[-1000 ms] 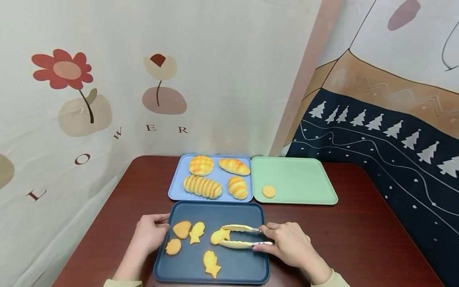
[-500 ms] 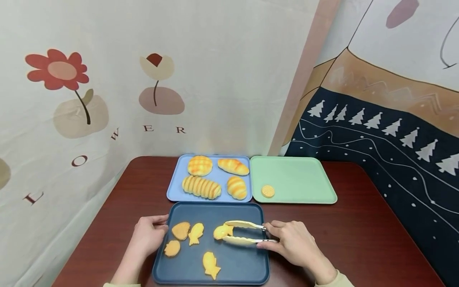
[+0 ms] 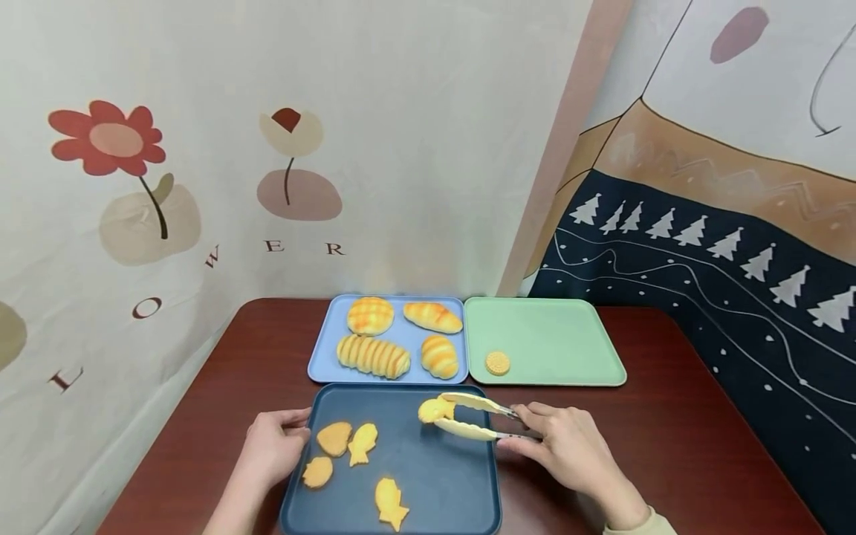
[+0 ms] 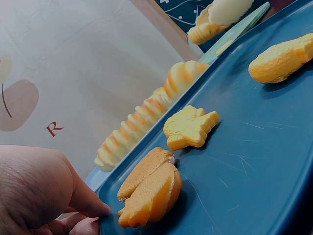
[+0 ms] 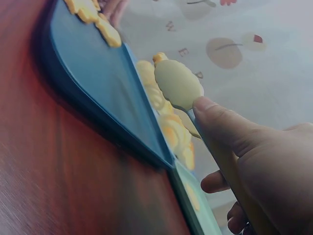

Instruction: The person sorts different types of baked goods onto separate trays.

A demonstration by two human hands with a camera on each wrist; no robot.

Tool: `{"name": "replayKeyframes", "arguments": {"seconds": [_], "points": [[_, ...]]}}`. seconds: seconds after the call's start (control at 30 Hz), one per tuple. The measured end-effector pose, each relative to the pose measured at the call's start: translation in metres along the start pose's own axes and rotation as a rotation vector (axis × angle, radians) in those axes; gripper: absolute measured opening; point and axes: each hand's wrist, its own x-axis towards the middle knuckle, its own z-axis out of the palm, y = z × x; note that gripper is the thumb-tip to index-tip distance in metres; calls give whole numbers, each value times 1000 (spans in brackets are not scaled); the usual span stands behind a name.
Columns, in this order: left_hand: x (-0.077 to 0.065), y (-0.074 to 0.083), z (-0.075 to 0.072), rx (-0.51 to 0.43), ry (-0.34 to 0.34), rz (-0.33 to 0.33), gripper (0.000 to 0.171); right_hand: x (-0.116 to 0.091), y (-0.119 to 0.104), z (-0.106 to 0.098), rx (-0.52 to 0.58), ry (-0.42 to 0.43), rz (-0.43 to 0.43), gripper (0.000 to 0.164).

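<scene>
My right hand [image 3: 568, 449] grips tongs with pale yellow scalloped tips [image 3: 468, 430]. Pinched between those tips is a yellow fish-shaped biscuit [image 3: 435, 410], raised over the far right part of the dark blue tray [image 3: 441, 487]. At the tray's left rim, my left hand [image 3: 270, 447] pinches the edge, its fingertips right at the rim in the left wrist view. Lying on the tray are a heart-like brown biscuit [image 3: 334, 438], a second fish biscuit [image 3: 362, 444], a small fruit-shaped biscuit [image 3: 317, 472] and, nearer the front, another fish biscuit [image 3: 389, 503].
Behind the dark tray stands a light blue tray [image 3: 322, 364] bearing several bread rolls, among them a long ridged one [image 3: 373, 357]. To its right, a green tray [image 3: 548, 338] holds one round biscuit [image 3: 497, 362]. A printed curtain [image 3: 414, 148] hangs behind the brown table [image 3: 695, 446].
The tongs and the fish biscuit in them have moved right and toward the far side, rising from the tray. My left hand stays at the tray's left rim.
</scene>
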Motion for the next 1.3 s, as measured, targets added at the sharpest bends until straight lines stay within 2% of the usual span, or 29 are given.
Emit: {"name": "replayKeyframes", "arguments": {"seconds": [0.3, 0.7, 1.13, 1.3], "points": [[-3, -2, 1, -13, 3, -5, 41, -5, 23, -12, -39, 61, 122, 49], [-2, 1, 2, -15, 14, -2, 40, -15, 62, -23, -92, 57, 314, 58], [-2, 0, 3, -31, 1, -25, 40, -22, 92, -21, -114, 0, 430, 71], [-2, 1, 2, -29, 2, -20, 40, -23, 99, -21, -121, -4, 449, 69]]}}
